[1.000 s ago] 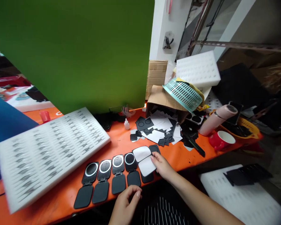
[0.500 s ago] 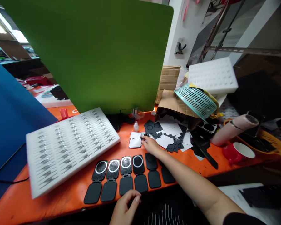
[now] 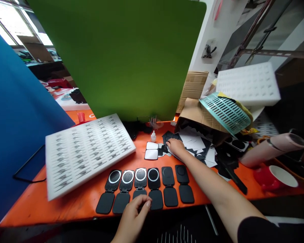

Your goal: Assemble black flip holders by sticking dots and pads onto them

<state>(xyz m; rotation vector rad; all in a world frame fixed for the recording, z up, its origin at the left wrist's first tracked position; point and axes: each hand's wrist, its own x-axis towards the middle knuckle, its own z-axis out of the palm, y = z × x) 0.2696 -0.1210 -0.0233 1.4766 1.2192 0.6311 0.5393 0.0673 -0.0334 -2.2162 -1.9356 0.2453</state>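
My right hand [image 3: 176,147] reaches over the left edge of a heap of black and white cut sheets [image 3: 192,140], fingers bent together and pointing down; what they pinch, if anything, is too small to make out. Just left of it lie small black and white pieces [image 3: 163,150] and a hinged two-panel piece with white faces [image 3: 151,154]. My left hand [image 3: 134,213] is curled near the table's front edge, thumb near forefinger, with nothing visible in it. It partly covers a row of unfolded black hinged pads [image 3: 170,196], several with pale rings.
A white foam tray [image 3: 88,152] with slots leans on the orange table [image 3: 73,211] at left. Behind stand a small white bottle [image 3: 153,136] and a green panel [image 3: 121,60]. At right are a teal basket [image 3: 225,113], a pink flask [image 3: 271,150] and a red mug [image 3: 267,179].
My right hand has moved right, from beside the white-faced piece to the sheet heap. My left hand stays curled near the front edge. The camera view has shifted left.
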